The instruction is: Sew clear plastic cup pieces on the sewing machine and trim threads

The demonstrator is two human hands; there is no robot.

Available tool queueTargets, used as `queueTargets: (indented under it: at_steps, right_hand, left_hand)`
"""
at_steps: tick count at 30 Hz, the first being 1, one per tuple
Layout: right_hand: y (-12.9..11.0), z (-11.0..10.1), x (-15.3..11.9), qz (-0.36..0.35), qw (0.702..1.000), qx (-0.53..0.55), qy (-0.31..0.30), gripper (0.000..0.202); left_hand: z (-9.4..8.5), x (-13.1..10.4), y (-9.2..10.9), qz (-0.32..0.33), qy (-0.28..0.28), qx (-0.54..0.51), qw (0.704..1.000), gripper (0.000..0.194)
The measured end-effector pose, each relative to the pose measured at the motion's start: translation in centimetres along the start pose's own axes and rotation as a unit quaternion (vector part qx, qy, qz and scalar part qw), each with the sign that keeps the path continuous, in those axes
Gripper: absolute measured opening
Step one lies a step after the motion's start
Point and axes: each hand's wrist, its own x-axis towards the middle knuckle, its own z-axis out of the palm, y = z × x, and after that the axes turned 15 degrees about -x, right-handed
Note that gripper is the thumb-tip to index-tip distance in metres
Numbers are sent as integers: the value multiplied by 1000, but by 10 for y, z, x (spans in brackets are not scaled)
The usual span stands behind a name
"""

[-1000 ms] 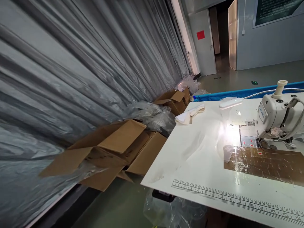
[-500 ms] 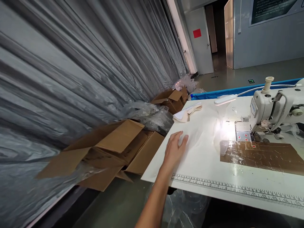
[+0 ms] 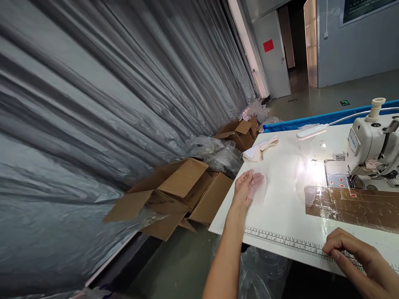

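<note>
My left hand (image 3: 245, 187) is over the left end of the white table, thumb closed against the fingers on a thin, see-through white piece (image 3: 261, 192). Part of the fingers shows through this sheer piece; whether it is fabric or film I cannot tell. My right hand (image 3: 358, 257) has come over the ruler strip (image 3: 280, 243) at the front edge. Its fingers are curled, with thumb and index tips close together and nothing visible between them. Beyond the left hand lies a folded cream and white cloth (image 3: 260, 149).
A white sewing machine (image 3: 364, 145) stands at the right, with a lit lamp (image 3: 312, 131) beside it. Brown tape (image 3: 352, 207) covers part of the tabletop before it. Open cardboard boxes (image 3: 183, 178) and crumpled clear plastic (image 3: 215, 153) lie left of the table, along a grey curtain (image 3: 118, 83).
My left hand has turned palm up and closed on the sheer piece. My right hand has entered at the lower right. The view has swung slightly left.
</note>
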Motion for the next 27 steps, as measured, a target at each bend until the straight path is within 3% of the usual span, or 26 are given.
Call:
queueTargets:
  at_steps: [3,9,20,24,27]
  right_hand:
    - [4,11,4,4,1000,-11,1,25]
    - [6,18,3,-61,997,-25,34,19]
    - [12,23,-2,-83,995,-46,27,21]
    - [10,17,-6,-51,998,-9,40,22]
    - [13,6,-9,20,998,31,49,25]
  left_hand:
    - [-4,2,3,-39,2,-28,999,19]
    - [-10,1,5,-92,-19,-50,994,17]
    - [4,-13,12,-147,-54,-67,985,20]
    - [11,-18,14,-117,-66,-43,990,22]
    - [29,-39,9,-53,-113,38,991,30]
